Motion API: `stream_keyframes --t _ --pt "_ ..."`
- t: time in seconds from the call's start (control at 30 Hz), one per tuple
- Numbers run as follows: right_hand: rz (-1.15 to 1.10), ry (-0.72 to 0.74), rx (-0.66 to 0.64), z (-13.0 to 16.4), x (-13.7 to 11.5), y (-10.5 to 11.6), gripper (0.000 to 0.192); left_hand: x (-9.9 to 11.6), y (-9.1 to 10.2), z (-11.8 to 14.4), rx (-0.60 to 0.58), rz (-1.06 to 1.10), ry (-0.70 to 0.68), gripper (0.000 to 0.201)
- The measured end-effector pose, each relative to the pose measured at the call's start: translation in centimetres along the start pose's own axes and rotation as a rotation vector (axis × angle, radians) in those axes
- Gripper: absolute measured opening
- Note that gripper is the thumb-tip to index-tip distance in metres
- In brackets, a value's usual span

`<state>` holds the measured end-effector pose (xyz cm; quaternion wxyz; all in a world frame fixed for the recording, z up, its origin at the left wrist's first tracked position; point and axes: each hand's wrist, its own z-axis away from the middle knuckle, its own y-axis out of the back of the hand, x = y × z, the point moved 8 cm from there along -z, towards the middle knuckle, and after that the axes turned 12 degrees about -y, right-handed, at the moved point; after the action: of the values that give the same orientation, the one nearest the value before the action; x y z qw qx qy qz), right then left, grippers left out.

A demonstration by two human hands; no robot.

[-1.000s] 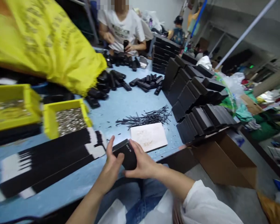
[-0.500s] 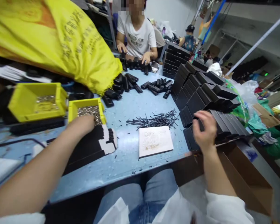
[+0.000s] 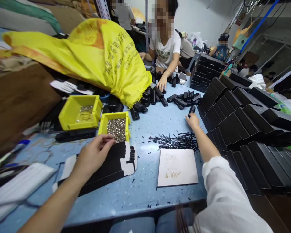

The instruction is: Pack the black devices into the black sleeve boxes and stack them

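Note:
My left hand (image 3: 95, 153) hovers at the near edge of a small yellow bin (image 3: 128, 127) full of small shiny metal pieces (image 3: 116, 127). Its thumb and fingers are drawn together; whatever is between them is too small to make out. Below it lies a stack of flat black cardboard blanks (image 3: 104, 168) with white ends. Stretched forward, my right hand (image 3: 193, 122) grips a black oblong plastic piece (image 3: 191, 111), beside a loose pile of similar black pieces (image 3: 180, 101). Thin black strips (image 3: 173, 139) lie scattered just behind a white pad (image 3: 177, 168).
Stacked black boxes (image 3: 247, 121) line the right side. A second yellow bin (image 3: 79, 121) and a large yellow sack (image 3: 111, 61) stand on the left. Across the blue table (image 3: 140, 191), a co-worker's hand (image 3: 162, 83) touches black pieces.
My right hand has moved from beside the box stack forward to the pile and taken hold of a black piece. My left hand has drawn back out of the metal pieces. The view has shifted.

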<state>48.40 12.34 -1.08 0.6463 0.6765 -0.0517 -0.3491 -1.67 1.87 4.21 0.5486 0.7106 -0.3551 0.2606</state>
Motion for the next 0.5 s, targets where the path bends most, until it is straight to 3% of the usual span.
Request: stream_keyframes --t 0.07,0.17,0.23,0.33,0.43,0.5 --pt "-0.014 -0.004 0.025 1.0 1.4 -0.7 0.052 1.0 -0.6 2.6 -0.019 0.114 0.109 0.031" --pt "-0.034 -0.021 0.016 1.9 2.3 -1.2 0.053 2.9 -4.2 6.5 -0.108 0.404 0.239 0.034" --pt "-0.05 0.003 -0.062 2.2 1.6 -1.6 0.047 4.0 -7.3 8.7 -0.144 0.545 0.284 0.033" --pt "-0.07 0.093 -0.175 3.6 -0.9 -1.6 0.046 4.1 -10.6 11.3 -0.05 0.736 0.374 0.034" --pt "-0.228 0.206 -0.18 8.3 -3.1 -0.6 0.058 2.9 -12.3 13.7 0.074 0.969 0.524 0.038" --pt "-0.534 0.236 -0.301 13.5 -3.5 -0.8 0.053 2.6 -12.9 14.9 0.089 1.108 0.61 0.038"
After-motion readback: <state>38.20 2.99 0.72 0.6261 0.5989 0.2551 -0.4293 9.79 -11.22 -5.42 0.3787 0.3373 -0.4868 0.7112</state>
